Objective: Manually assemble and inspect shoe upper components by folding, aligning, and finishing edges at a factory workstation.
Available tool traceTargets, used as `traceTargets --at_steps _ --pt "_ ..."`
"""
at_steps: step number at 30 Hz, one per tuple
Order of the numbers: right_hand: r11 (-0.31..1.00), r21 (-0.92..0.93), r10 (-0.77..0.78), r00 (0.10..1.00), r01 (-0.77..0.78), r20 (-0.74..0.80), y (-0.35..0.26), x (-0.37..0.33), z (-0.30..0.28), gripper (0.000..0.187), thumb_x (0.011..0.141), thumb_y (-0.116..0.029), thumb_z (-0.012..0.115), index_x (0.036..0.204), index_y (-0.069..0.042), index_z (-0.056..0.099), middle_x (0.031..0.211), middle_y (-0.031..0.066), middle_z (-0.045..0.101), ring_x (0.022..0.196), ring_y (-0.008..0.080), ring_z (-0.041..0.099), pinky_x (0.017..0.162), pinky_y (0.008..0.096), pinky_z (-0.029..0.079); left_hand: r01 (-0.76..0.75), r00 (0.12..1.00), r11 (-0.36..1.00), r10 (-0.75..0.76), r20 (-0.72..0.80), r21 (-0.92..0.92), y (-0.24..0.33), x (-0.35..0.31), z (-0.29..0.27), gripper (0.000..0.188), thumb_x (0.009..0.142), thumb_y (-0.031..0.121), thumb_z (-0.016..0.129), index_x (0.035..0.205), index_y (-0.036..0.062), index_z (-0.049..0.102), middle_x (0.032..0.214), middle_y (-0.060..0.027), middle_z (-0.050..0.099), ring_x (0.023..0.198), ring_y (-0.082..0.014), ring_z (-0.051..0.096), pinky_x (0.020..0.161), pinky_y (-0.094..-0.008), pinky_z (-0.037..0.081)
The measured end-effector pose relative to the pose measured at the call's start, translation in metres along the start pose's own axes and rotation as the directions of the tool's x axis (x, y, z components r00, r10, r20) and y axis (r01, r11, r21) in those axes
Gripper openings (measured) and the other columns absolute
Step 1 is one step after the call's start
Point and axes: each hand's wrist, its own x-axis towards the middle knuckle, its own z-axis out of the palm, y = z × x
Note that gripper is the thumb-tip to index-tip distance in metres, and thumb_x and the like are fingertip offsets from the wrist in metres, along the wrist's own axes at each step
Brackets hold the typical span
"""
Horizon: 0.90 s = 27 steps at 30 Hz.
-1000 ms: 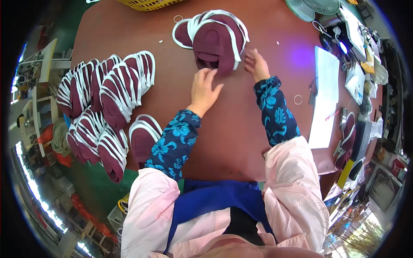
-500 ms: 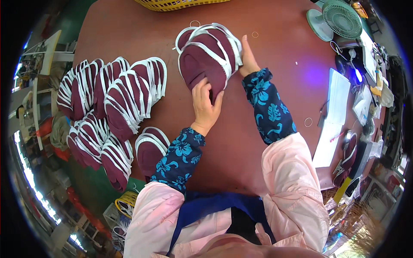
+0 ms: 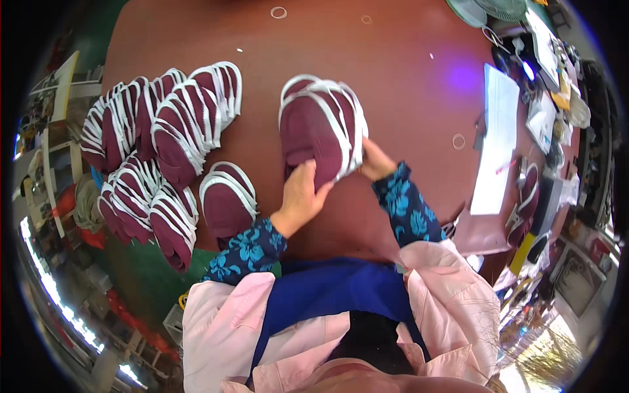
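Between my hands is a small stack of maroon shoe uppers (image 3: 308, 128) with white edging, standing over the middle of the table. My left hand (image 3: 303, 200) is closed on the near end of the stack, the thumb pointing toward its right side. My right hand (image 3: 378, 160) grips the right edge, its fingertips hidden behind the white trim. A smaller bundle of the same uppers (image 3: 226, 203) lies just left of my left forearm. Farther left, several overlapping rows of uppers (image 3: 177, 141) lie fanned out near the table's left edge.
The reddish-brown table (image 3: 406, 85) carries loose rubber bands, one a pale ring (image 3: 279, 12) at the far side. On the right lie white paper sheets (image 3: 495, 144), with a maroon shoe (image 3: 527, 196) beside them. A fan (image 3: 501, 8) stands at the far right.
Both hands have drawn the stack of shoe uppers nearer to my body, and its pieces sit more evenly together. My right hand has slid lower along its edge. The whole view has shifted.
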Motion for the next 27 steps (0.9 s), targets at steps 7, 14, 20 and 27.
traceTargets --at_steps 7,14,20,27 --pt "0.980 0.142 -0.093 0.958 0.136 -0.272 0.151 -0.170 -0.047 0.052 0.106 -0.027 0.045 0.152 -0.005 0.036 0.151 0.0079 0.047 0.137 0.0211 0.046 0.113 0.0393 0.038 -0.045 0.909 0.970 0.139 0.393 -0.239 0.047 -0.127 0.027 0.050 0.080 0.025 0.083 0.105 -0.0069 0.053 0.088 -0.0223 0.057 0.079 -0.0399 0.056 0.071 -0.0455 0.047" --pt "0.838 -0.467 -0.546 0.419 0.284 -0.725 0.175 -0.210 -0.061 0.029 0.101 -0.018 0.060 0.123 0.000 0.056 0.107 0.0064 0.064 0.095 0.0109 0.060 0.083 0.0285 0.049 0.225 0.906 0.927 -0.087 0.413 -0.300 0.077 -0.138 0.036 0.021 0.090 0.017 0.073 0.086 0.0001 0.060 0.080 -0.0145 0.059 0.081 -0.0304 0.059 0.070 -0.0387 0.048" --pt "0.703 -0.613 -0.679 0.597 0.361 -0.427 0.176 -0.227 -0.032 0.015 0.095 -0.007 0.066 0.106 0.003 0.064 0.094 0.0061 0.064 0.080 0.0103 0.063 0.072 0.0254 0.052 0.581 0.686 0.062 -0.573 0.448 -0.812 0.052 -0.203 0.003 0.025 0.095 0.009 0.060 0.118 -0.0006 0.063 0.112 -0.0099 0.069 0.107 -0.0174 0.062 0.104 -0.0337 0.041" --pt "0.483 -0.811 -0.802 0.539 0.330 -0.258 0.179 -0.222 -0.035 0.013 0.093 -0.005 0.067 0.105 -0.001 0.068 0.093 0.0083 0.061 0.072 0.0143 0.062 0.067 0.0268 0.051 0.574 0.800 0.497 -0.511 0.315 -0.651 0.078 -0.212 0.037 0.035 0.084 0.010 0.079 0.113 -0.0021 0.062 0.110 -0.0090 0.069 0.095 -0.0193 0.067 0.089 -0.0332 0.051"
